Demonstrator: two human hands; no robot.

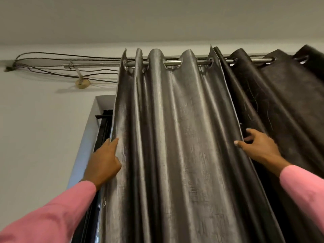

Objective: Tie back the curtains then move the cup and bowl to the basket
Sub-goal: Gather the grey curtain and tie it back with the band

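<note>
Two curtains up on one rod (171,63), and two hands on the job. The nearer one, the silver-grey curtain (168,137), hangs from the rod by metal rings, five of them showing, and falls in deep shiny folds straight down below the rod. Right of it on the same rod hangs the darker curtain (284,102), duller, brownish-black, with loose threads trailing across its face. The left hand (105,162) is at the silver-grey curtain's left edge, fingers curled behind the hem and thumb lying along the front, so it has the cloth pinched at the edge. The right hand (257,146) is at the curtain's right edge, just where it meets the darker one, fingers spread and half open, thumb on the front of the hem; whether it really has a grip on the cloth I cannot tell. Both arms wear pink sleeves (52,216). Behind the left edge of the silver-grey curtain shows a black window frame (103,127) set in a pale recess. Left of the curtain, the bare end of the rod runs out to a bracket, and several dark cables (61,57) loop along the white wall (35,128) just beside it. Above the rod, a plain pale ceiling (157,18).
</note>
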